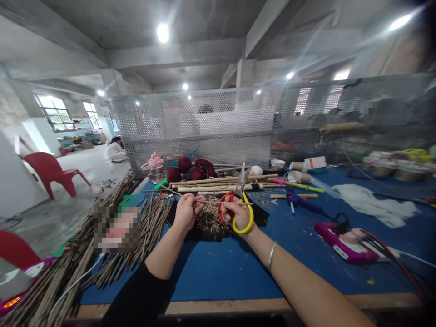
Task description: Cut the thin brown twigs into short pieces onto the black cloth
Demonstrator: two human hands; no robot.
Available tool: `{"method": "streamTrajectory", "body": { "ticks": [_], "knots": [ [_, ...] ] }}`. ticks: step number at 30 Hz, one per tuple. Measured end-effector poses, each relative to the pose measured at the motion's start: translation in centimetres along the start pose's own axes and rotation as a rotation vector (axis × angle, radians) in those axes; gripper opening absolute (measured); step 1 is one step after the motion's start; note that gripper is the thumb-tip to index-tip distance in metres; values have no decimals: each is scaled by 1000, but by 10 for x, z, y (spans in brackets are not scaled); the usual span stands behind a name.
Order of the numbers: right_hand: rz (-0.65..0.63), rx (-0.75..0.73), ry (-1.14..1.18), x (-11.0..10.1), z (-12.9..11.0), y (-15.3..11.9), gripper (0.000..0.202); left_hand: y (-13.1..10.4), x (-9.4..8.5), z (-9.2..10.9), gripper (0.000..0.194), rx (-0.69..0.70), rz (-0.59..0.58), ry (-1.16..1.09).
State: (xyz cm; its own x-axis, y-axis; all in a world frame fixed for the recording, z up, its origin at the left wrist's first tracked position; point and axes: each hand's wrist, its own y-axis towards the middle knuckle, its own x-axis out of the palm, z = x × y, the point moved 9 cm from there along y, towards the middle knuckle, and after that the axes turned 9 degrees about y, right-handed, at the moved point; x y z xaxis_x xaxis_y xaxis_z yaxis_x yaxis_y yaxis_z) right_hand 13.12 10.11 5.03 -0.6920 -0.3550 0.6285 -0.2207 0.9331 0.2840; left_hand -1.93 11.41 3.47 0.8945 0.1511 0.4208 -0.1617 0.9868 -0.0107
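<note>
My left hand [187, 211] pinches a thin brown twig [211, 201] that stretches level across to my right hand [240, 214]. In the right hand are scissors [241, 182] with one red and one yellow handle loop, their blades pointing up and away from me. The twig passes along the right fingers; whether they also grip it is hard to tell. Beneath both hands lies a heap of short cut twig pieces [214, 222] on a black sheet. Left of the heap, many long thin sticks [153, 227] are spread out.
A blue-covered table [211, 279] carries all this. Behind the heap lie pale rods [204, 188] and dark red yarn balls [185, 163]. To the right are a blue glue gun [304, 202], a purple power strip [347, 245] and white cloth [374, 204]. A perforated metal screen [194, 136] stands behind; one person [116, 150] crouches far left.
</note>
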Motion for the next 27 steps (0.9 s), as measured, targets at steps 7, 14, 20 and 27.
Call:
{"method": "streamTrajectory", "body": {
  "ticks": [7, 14, 20, 27],
  "knots": [
    [-32, -31, -62, 3, -7, 0, 18, -2, 3, -6, 7, 70, -45, 410],
    [147, -47, -25, -24, -29, 9, 25, -31, 40, -1, 27, 325, -291, 950],
    [100, 70, -125, -19, -4, 7, 19, -57, 64, -13, 33, 456, -400, 1551],
    [49, 65, -158, -12, -2, 5, 25, -50, 46, 18, 25, 574, -126, 1169]
  ]
}}
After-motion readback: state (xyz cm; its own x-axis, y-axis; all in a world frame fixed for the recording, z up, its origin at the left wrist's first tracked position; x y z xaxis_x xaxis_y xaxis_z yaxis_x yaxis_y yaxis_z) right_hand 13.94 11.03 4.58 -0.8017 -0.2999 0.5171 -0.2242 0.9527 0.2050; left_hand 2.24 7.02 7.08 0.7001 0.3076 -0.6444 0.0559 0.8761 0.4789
